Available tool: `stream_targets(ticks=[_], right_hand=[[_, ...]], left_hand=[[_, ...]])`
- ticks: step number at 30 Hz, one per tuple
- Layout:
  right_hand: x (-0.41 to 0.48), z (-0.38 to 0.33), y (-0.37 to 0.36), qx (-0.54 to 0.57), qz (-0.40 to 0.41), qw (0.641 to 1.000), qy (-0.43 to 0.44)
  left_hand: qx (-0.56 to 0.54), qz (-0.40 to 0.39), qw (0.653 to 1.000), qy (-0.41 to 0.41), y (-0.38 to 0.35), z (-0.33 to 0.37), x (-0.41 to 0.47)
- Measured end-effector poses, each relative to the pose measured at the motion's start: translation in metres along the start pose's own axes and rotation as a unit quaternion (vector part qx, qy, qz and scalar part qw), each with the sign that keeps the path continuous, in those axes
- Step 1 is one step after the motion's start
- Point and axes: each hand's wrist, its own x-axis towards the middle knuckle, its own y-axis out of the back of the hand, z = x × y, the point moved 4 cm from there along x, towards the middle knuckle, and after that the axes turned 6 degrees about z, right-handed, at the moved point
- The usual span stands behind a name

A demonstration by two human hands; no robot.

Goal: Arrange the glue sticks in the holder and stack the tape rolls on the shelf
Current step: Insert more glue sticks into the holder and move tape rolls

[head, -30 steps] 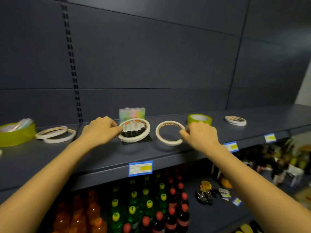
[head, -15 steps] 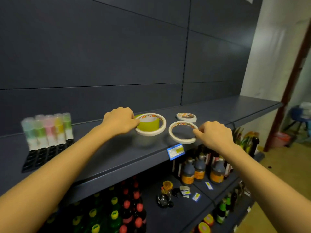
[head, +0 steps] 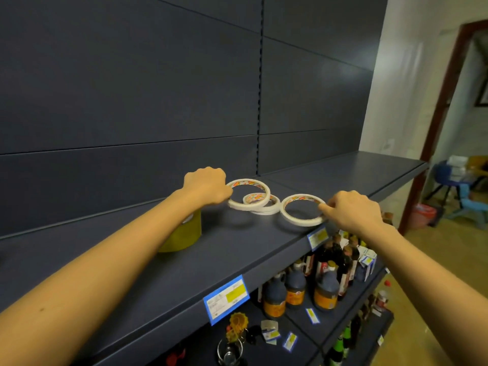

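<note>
A thin white tape ring with an orange-printed core is held at its left rim by the curled fingers of the left grip, at the centre of the frame over the dark blue metal shelf. A smaller white tape roll lying flat is overlapped by it; contact cannot be told. Right of these, a second thin white tape ring is pinched at its right rim by the right grip. A wide yellow-green tape roll is partly hidden by the left forearm.
</note>
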Motion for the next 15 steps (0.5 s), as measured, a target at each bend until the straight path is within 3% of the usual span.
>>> stream_targets(ticks=[6,15], right_hand=[[0.055,0.025,-0.026,0.009,-0.009,1.000,0.015],[0.124,0.036,-0.065,0.033,-0.053,0.990,0.130]], left_hand=[[0.027,-0.014,0.999,0.027,-0.029,0.026,0.034],[0.052,-0.041,0.990,0.125,-0.065,0.047,0.055]])
